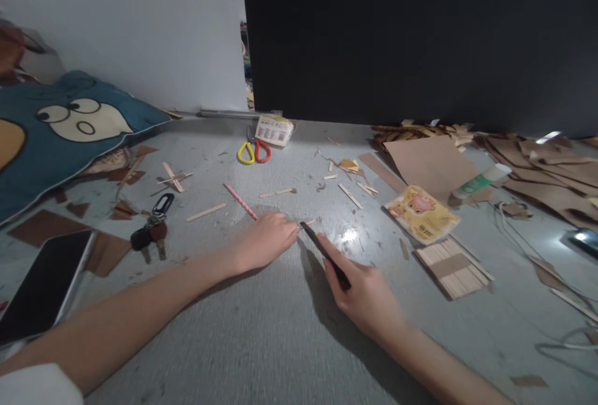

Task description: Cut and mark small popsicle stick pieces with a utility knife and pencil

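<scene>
My left hand [266, 240] rests on the grey floor with its fingers curled, pinching a small wooden stick piece [308, 223] at its fingertips. My right hand [367, 293] is closed round a dark cutter knife [324, 252]; the blade tip points up-left and meets the stick piece beside my left fingertips. A pink pencil [240, 200] lies just behind my left hand. Loose craft sticks [277, 193] are scattered further back.
A phone [42, 283] and keys [152, 227] lie at the left, near a blue cushion [60, 124]. Scissors [253, 151] and a small box [274, 129] sit by the wall. At the right: a stick panel [453, 266], yellow packet [422, 212], glue bottle [481, 181], cardboard scraps [537, 168].
</scene>
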`<state>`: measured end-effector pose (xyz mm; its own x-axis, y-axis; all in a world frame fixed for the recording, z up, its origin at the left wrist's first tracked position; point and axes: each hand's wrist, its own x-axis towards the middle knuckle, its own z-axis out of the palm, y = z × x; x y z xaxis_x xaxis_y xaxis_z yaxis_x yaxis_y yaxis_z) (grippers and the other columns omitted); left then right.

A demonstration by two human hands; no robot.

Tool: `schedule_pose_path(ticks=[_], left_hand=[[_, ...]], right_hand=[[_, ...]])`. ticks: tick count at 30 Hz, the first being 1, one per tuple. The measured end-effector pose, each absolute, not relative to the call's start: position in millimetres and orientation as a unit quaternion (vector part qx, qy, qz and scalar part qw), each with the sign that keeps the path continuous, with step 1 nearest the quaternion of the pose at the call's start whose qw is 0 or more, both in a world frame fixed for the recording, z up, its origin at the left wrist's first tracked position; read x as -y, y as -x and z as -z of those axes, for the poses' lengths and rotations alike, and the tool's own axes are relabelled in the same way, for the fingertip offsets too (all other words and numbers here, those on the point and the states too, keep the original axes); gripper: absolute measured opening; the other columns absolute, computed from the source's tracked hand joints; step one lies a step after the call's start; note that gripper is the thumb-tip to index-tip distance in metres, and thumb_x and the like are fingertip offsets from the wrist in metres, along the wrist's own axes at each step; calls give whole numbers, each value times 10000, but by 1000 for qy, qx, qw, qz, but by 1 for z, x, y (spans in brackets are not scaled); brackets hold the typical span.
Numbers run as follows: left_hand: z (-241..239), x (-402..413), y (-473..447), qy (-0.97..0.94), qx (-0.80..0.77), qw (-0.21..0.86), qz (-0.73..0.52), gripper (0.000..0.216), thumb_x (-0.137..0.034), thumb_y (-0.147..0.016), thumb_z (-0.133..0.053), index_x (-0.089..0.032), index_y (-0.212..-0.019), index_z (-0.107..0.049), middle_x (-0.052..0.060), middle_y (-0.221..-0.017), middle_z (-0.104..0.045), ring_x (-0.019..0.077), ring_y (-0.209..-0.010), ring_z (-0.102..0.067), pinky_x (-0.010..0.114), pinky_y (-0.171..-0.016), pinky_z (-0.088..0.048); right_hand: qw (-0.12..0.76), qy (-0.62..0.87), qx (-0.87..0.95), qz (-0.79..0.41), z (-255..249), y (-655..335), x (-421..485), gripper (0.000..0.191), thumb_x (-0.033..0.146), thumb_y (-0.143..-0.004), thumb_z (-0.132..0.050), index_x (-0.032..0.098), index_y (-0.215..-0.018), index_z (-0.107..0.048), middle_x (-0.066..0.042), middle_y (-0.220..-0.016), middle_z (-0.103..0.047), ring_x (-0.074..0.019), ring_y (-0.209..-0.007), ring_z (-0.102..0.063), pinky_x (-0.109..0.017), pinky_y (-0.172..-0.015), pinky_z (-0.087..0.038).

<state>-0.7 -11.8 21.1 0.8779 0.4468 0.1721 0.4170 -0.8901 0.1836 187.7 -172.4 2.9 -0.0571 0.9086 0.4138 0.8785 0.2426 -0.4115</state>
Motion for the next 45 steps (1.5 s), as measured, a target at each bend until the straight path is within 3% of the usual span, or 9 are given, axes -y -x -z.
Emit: schedule_pose_path(ticks=[11, 21, 36, 45], left_hand=[[-21, 9, 2, -971, -195, 64, -120, 373, -167, -1074, -452, -167, -782, -684, 44, -721, -650, 202, -730, -644, 338, -783, -499], [-21, 9, 3, -968, -210, 85, -112, 394, -204, -1098, -424, -171, -803, -684, 47, -713, -640, 216, -733, -646, 336, -760, -489], [-18, 4, 0, -981, -168, 35, -90, 357, -149, -1064, -457, -158, -787, -682, 61, -746, -687, 220, -761, -665, 346, -780, -489], [-21, 7, 1, -974, -210, 37, -79, 323, -136, -1048, -465, -165, -803, -673, 60, -767, -681, 220, -776, -665, 332, -776, -477]], right_hand=[[275, 615, 739, 8, -1, -187, 167, 502, 260, -1076, -401, 139, -1520, -604, -9, -575, -709, -119, -410, -588, -233, -463, -346], [301, 608, 735, -12, -3, -188, 173, 498, 261, -1076, -418, 133, -1524, -594, -23, -631, -728, -112, -436, -611, -204, -491, -420], [249, 607, 755, -4, -4, -188, 165, 533, 243, -1061, -378, 121, -1541, -577, -20, -583, -697, -129, -411, -561, -246, -477, -327], [296, 609, 736, 6, -4, -187, 163, 507, 273, -1069, -399, 138, -1505, -620, -34, -618, -728, -140, -435, -597, -253, -475, -363]])
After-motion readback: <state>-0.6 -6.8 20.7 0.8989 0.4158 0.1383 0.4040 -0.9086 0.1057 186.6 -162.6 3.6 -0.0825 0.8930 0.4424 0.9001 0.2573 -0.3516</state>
